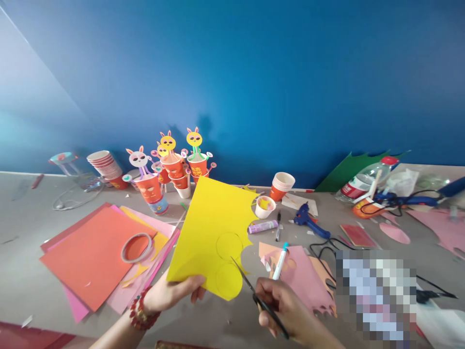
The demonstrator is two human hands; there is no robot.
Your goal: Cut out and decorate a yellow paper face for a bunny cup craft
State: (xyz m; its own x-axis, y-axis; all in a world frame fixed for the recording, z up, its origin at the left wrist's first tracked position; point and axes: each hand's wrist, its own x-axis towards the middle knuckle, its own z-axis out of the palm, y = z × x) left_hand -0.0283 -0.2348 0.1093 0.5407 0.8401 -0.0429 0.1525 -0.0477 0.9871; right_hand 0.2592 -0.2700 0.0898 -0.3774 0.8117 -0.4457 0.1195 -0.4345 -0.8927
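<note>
My left hand [174, 293] pinches the lower edge of a yellow paper sheet [210, 228] and holds it tilted up over the table; two circles are drawn on it and its right edge is cut away. My right hand [286, 308] is closed round a pair of black scissors [250, 286], whose blades point up-left and touch the lower circle on the sheet. A white marker with a blue cap [280, 261] also sticks up from that right hand. A red bead bracelet [141, 312] sits on my left wrist.
A stack of orange, pink and yellow sheets [90, 257] with a tape roll [137, 247] lies at left. Red paper cups with bunny faces [170, 169] stand at the back. A blue glue gun [307, 220], glue stick [262, 226], cup stacks, pink scraps and a bottle [363, 182] lie at right.
</note>
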